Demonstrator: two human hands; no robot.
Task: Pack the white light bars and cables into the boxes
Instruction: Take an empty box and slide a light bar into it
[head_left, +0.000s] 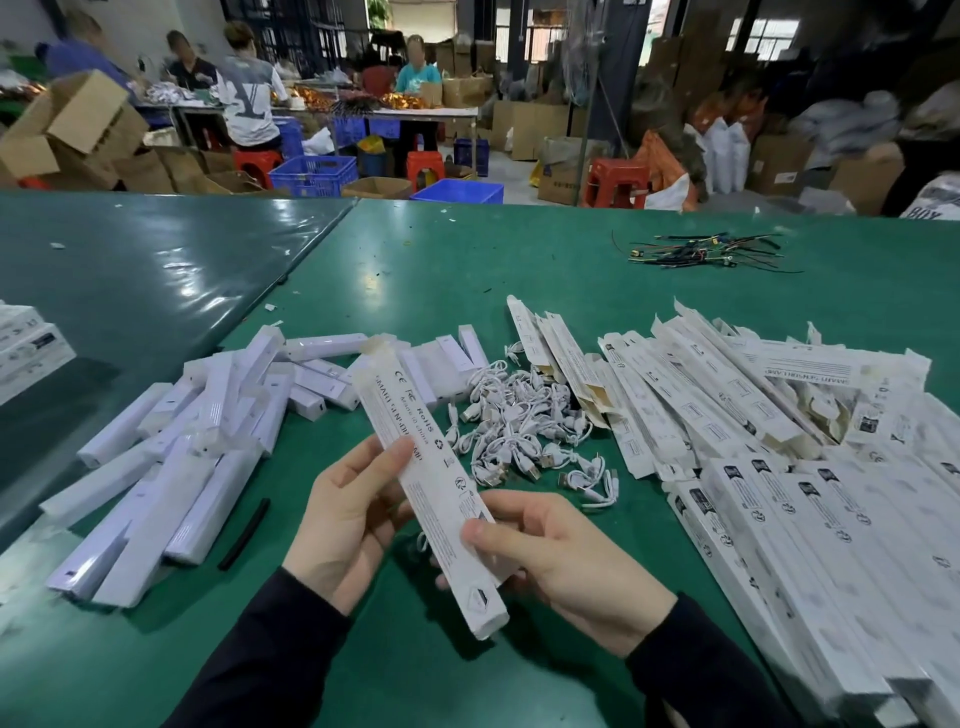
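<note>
Both hands, left hand (347, 519) and right hand (566, 558), each pinching one long white box (426, 483) in a curled grip above the green surface (519, 249).

A long white printed box (431, 493) is held tilted above the green table (519, 249), its far flap open. Left of it, white light bars (171, 457) lie in a loose, crisscrossed pile, while just right of it sits a tangle of short white cables (519, 431). Farther right, more boxes (753, 441) lie heaped, several with end flaps open.
</note>
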